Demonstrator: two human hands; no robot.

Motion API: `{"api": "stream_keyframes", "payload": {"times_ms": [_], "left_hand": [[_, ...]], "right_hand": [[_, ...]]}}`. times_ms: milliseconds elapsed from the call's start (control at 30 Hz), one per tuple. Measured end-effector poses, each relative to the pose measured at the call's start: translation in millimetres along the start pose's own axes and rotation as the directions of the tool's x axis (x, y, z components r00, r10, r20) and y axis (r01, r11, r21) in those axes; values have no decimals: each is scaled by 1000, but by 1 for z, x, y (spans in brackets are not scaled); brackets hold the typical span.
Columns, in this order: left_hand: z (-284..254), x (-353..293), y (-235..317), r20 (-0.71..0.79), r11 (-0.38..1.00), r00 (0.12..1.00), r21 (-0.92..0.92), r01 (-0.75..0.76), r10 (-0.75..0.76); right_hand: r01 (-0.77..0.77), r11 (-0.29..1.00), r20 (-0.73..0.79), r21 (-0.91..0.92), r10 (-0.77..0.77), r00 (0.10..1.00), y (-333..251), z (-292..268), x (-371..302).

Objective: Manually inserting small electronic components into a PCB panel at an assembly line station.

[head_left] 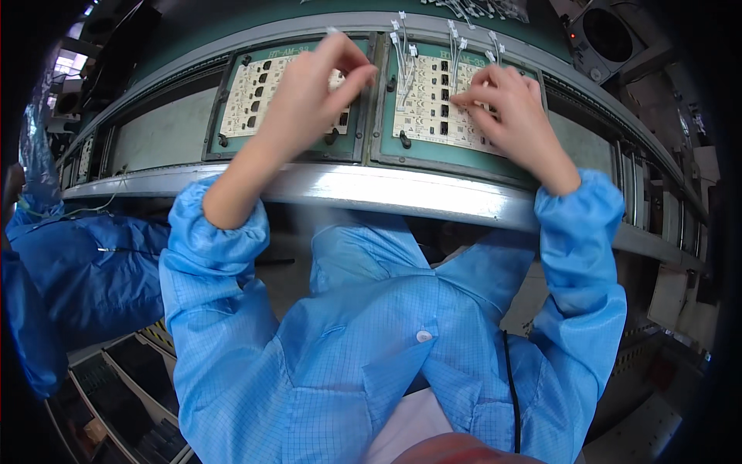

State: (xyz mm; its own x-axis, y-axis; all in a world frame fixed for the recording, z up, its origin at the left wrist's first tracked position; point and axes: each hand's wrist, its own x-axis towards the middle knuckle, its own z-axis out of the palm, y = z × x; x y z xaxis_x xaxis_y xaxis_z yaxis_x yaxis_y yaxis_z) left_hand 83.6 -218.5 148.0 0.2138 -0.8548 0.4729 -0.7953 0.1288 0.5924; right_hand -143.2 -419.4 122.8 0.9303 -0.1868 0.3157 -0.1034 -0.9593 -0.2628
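Note:
My left hand (317, 89) is above the left fixture, its fingers curled and thumb close to the index finger. A small white tip (332, 31) shows just beyond its knuckles; what the fingers hold is hidden. Under it lies a cream circuit board (239, 100) with a row of black components. My right hand (506, 104) reaches down to the right cream circuit board (421, 127), its bent fingers at the black component column (444, 110). Anything between those fingertips is too small to make out. White cables with connectors (402, 54) stand up from the right board's left part.
Both boards sit in green, dark-framed fixtures (390, 151) on a conveyor with a metal front rail (371, 185). More white cables (483, 9) lie on the green surface behind. A round dark fan-like device (603, 39) is at far right. A person's blue sleeve (93, 263) is at left.

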Motion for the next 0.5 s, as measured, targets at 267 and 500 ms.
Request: {"api": "stream_keyframes", "payload": {"times_ms": [267, 500], "left_hand": [[46, -2, 4, 89, 944, 985, 287, -166, 146], [28, -9, 7, 152, 985, 988, 163, -61, 36]], "right_hand": [[-450, 878, -64, -165, 445, 893, 79, 41, 94], [-330, 918, -382, 218, 392, 837, 93, 36, 99]]}}
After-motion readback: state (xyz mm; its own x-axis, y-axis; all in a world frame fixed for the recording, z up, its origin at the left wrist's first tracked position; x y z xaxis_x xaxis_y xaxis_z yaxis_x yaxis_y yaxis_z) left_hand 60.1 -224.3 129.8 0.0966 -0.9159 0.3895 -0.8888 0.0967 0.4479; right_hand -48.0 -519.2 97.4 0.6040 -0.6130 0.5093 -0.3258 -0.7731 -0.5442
